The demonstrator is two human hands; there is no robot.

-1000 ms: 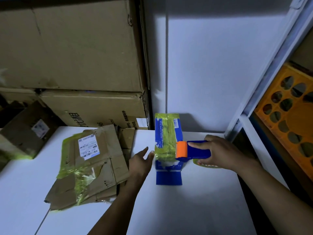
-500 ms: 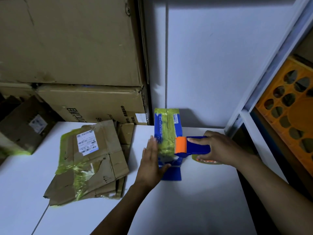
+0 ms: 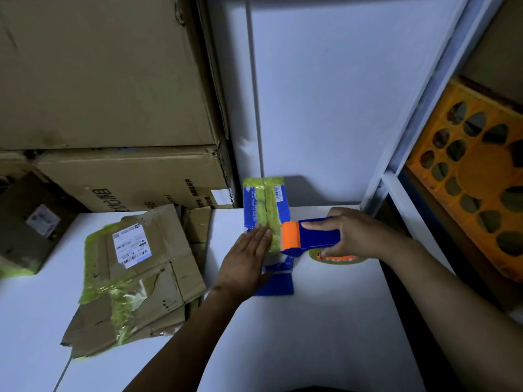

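A small blue box (image 3: 266,210) with a strip of yellow-green tape along its top stands on the white table (image 3: 311,321), near the wall. My left hand (image 3: 246,261) lies flat on the box's near end, fingers straight. My right hand (image 3: 356,233) grips a blue tape dispenser (image 3: 317,236). The dispenser's orange roller (image 3: 290,236) sits against the box's right side. The roll of yellow-green tape (image 3: 336,257) shows below that hand.
Flattened cardboard with yellow-green tape and a shipping label (image 3: 133,267) lies left of the box. Large cartons (image 3: 113,108) are stacked behind it, a smaller parcel (image 3: 25,230) at far left. At the right stand a white shelf post (image 3: 418,108) and an orange crate (image 3: 475,176).
My left hand has moved right from beside the box onto its top and now presses flat on it. My right hand and the dispenser have hardly shifted.
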